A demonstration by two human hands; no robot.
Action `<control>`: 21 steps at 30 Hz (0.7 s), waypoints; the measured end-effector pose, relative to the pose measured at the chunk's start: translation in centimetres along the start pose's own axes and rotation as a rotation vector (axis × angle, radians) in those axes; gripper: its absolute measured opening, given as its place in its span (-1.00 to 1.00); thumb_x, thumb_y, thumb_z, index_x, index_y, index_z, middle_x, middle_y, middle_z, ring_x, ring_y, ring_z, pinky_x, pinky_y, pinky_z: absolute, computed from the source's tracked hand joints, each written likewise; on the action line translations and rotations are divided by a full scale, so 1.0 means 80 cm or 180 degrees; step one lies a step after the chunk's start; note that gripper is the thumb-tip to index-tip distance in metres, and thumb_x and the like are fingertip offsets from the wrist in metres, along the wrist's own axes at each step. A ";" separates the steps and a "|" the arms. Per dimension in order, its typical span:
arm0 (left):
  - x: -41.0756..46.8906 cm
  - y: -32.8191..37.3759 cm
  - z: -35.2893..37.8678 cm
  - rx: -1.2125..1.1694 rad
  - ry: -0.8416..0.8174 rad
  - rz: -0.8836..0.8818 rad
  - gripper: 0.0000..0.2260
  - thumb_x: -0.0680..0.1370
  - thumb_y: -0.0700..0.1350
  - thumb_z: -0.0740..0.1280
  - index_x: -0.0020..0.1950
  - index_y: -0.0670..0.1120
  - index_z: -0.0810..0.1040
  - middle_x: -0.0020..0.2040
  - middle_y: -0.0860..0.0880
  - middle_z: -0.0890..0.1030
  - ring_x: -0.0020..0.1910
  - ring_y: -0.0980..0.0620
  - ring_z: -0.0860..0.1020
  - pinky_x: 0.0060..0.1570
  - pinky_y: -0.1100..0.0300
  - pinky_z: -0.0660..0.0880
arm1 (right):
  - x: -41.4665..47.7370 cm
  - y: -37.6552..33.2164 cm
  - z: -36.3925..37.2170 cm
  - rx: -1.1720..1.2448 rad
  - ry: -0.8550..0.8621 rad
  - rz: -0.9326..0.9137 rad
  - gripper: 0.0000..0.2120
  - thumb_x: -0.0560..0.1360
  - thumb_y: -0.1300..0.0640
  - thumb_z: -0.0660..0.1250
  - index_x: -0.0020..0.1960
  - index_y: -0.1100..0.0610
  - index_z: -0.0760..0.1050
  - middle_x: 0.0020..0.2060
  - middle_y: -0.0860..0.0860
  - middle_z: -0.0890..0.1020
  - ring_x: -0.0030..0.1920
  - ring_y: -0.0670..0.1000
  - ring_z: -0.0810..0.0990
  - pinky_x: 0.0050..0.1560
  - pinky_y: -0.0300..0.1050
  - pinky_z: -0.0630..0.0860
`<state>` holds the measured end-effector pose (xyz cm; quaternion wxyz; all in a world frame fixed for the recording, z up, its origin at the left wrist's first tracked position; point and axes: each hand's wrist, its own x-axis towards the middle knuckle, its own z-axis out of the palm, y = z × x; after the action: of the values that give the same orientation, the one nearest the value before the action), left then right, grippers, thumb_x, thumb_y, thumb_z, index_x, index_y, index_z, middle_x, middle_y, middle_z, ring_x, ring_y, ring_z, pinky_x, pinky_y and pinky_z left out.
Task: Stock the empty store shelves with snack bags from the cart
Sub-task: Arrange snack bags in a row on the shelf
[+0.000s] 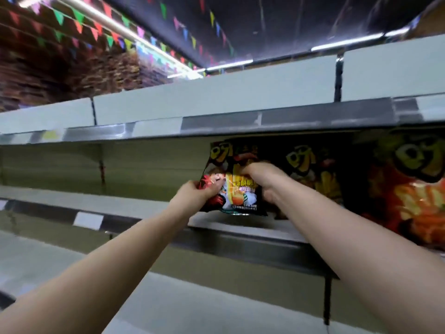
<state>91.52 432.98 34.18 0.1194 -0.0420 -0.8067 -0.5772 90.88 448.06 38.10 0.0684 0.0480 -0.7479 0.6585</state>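
Grey shelf (120, 201) spans mid-frame; your left hand (192, 192) and right hand (263, 179) pinch the snack bag (238, 191) at centre, fingers (210, 189) curled into its foil. Set it upright beside the 2 stocked bags (315, 172) (right of frame), flush.

- The middle shelf (243, 229) is carrying a row of snack bags on its right part.
- One bag (310, 169) is standing upright on it, and a second bag (409, 189) is standing just beside it on the right.
- A third bag (237, 191) is standing at the row's left end; whether its bottom edge is touching the shelf is unclear.
- A white label (88, 220) is sitting on the front rail.
- The top shelf (216, 100) is running above and a lower shelf (192, 307) below.
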 end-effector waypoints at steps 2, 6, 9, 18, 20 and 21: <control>0.034 -0.006 0.013 -0.0053 -0.0246 -0.0095 -0.71 0.51 -0.07 0.38 0.12 -0.24 0.53 -0.14 -0.10 0.62 -0.33 0.10 0.60 -0.44 0.37 0.49 | 0.021 0.002 -0.002 -0.0021 0.0198 0.0045 -0.78 0.50 0.32 0.28 0.14 0.29 0.52 0.04 0.20 0.61 -0.05 0.12 0.57 0.09 -0.01 0.52; 0.091 -0.025 0.032 0.0352 -0.0465 -0.0206 -0.73 0.51 -0.20 0.36 0.20 -0.21 0.50 0.04 -0.15 0.62 -0.01 -0.09 0.59 0.02 0.14 0.53 | 0.045 0.015 -0.003 -0.0641 0.0374 0.0212 -0.67 0.59 0.21 0.18 0.31 0.32 0.38 0.26 0.23 0.48 0.22 0.17 0.49 0.16 -0.08 0.44; 0.119 -0.044 0.043 0.0442 -0.0702 -0.0110 -0.56 0.44 -0.19 0.42 0.29 -0.15 0.42 0.11 -0.15 0.61 0.04 -0.08 0.60 -0.02 0.15 0.56 | 0.053 0.027 -0.004 -0.0992 0.0407 0.0273 -0.73 0.63 0.14 0.10 0.15 0.33 0.42 0.09 0.20 0.52 -0.04 0.11 0.49 -0.22 -0.22 0.38; 0.126 -0.050 0.055 0.0471 -0.0506 0.0083 -0.54 0.49 -0.05 0.39 0.32 -0.13 0.35 0.18 -0.11 0.56 0.14 -0.09 0.53 0.18 0.01 0.47 | 0.054 0.031 -0.003 -0.1239 0.0465 0.0107 -0.52 0.63 0.11 0.11 0.47 0.26 0.10 0.40 0.17 0.32 0.37 0.13 0.33 0.12 -0.21 0.33; 0.113 -0.043 0.051 0.0487 -0.0444 0.0004 -0.49 0.49 -0.07 0.41 0.38 -0.10 0.32 0.25 -0.09 0.54 0.18 -0.07 0.52 0.22 0.05 0.46 | 0.047 0.029 0.002 -0.1383 0.0537 -0.0008 -0.53 0.62 0.12 0.13 0.45 0.30 0.14 0.40 0.20 0.31 0.38 0.18 0.32 0.24 -0.12 0.32; 0.104 -0.038 0.049 0.0416 -0.0383 -0.0037 -0.43 0.48 -0.09 0.42 0.43 -0.08 0.27 0.30 -0.08 0.51 0.21 -0.06 0.51 0.22 0.08 0.45 | 0.044 0.026 0.004 -0.1415 0.0608 -0.0064 -0.50 0.61 0.12 0.16 0.46 0.30 0.12 0.41 0.21 0.30 0.39 0.20 0.31 0.29 -0.07 0.31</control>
<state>82.26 435.05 32.20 0.0699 -0.0641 -0.8486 -0.5204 87.05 448.06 36.60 0.1543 -0.0233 -0.8640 0.4786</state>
